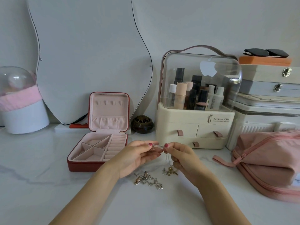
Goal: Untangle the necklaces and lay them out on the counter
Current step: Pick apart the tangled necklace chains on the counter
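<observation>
My left hand (138,157) and my right hand (181,157) meet above the white marble counter (48,184), fingertips pinched on a thin silver chain (159,146) stretched between them. From my right hand the chain hangs down to a small gold and silver cluster of charms (169,171) that touches the counter. A second tangle of silver chain with pinkish beads (147,180) lies on the counter below my left hand, apart from both hands.
An open red jewellery box (97,143) with pink lining stands left of the hands. Behind are a cream cosmetics organiser (194,127), a dark round jar (142,124) and a mirror (90,54). A pink zip bag (267,163) lies at the right.
</observation>
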